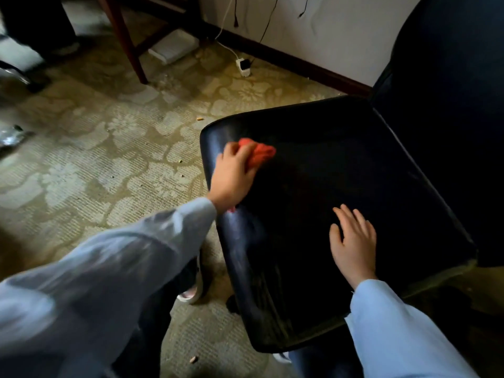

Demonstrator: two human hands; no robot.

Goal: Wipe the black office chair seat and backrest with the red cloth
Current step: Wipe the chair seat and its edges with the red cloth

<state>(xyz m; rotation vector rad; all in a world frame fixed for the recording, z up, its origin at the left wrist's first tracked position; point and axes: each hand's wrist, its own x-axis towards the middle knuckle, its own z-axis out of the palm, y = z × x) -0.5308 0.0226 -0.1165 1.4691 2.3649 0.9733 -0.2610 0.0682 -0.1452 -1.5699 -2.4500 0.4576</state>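
The black office chair seat (354,170) fills the middle and right of the head view, with its black backrest (450,91) rising at the far right. My left hand (234,175) grips the bunched red cloth (259,152) and presses it on the seat near its left edge. My right hand (353,241) lies flat on the seat, fingers spread, holding nothing, closer to me than the cloth.
Patterned carpet (109,159) with small crumbs spreads left of the chair. A wooden table leg (128,45) stands at the back left. A white power strip (244,66) with cables lies by the wall's dark baseboard. My foot in a slipper (192,293) shows below the seat.
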